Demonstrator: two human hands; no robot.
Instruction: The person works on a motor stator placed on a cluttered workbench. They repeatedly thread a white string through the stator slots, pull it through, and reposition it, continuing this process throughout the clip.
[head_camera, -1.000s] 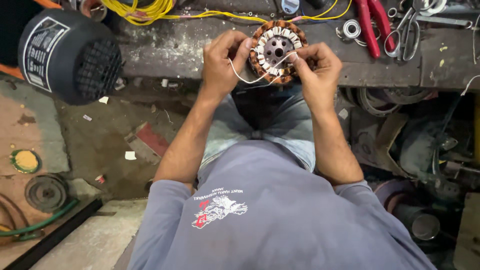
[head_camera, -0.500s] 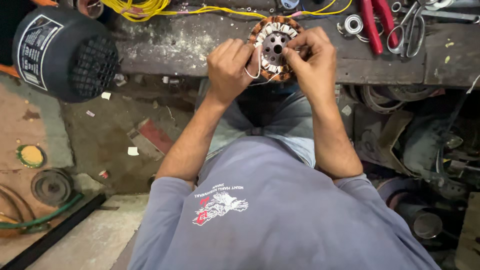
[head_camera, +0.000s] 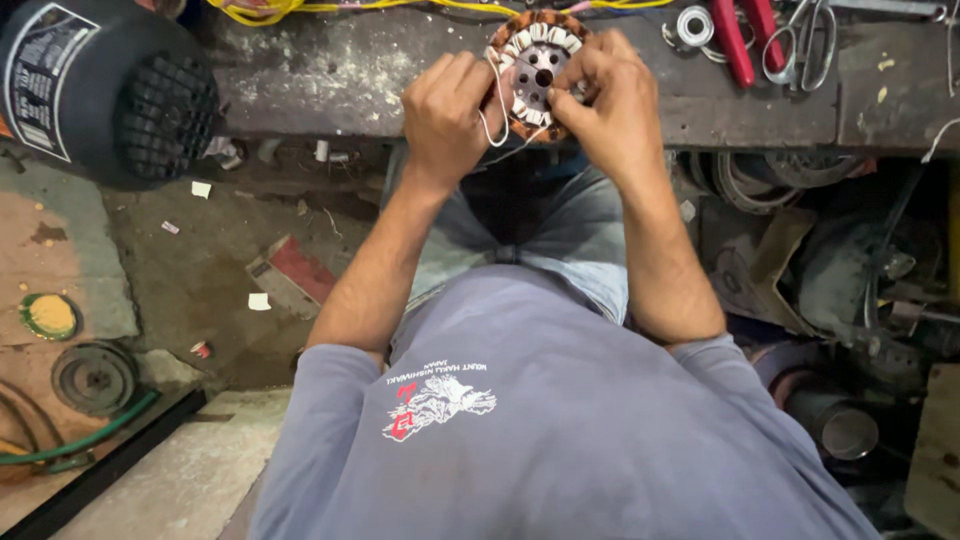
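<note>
— What am I looking at, top centre of the frame?

— A round motor stator (head_camera: 538, 72), copper-brown windings around the rim, pale insulation strips in the slots, dark hub in the middle. I see it held face-up at the workbench edge, a thin white cord (head_camera: 490, 118) looping off its left side.

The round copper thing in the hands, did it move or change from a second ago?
Both hands closed in: the left hand and right hand sat wider apart on the round motor winding and now crowd over it, covering more of its rim. The thin white wire hangs in a shorter loop. The winding stayed on the bench edge; the black motor housing and red pliers did not move.
</note>
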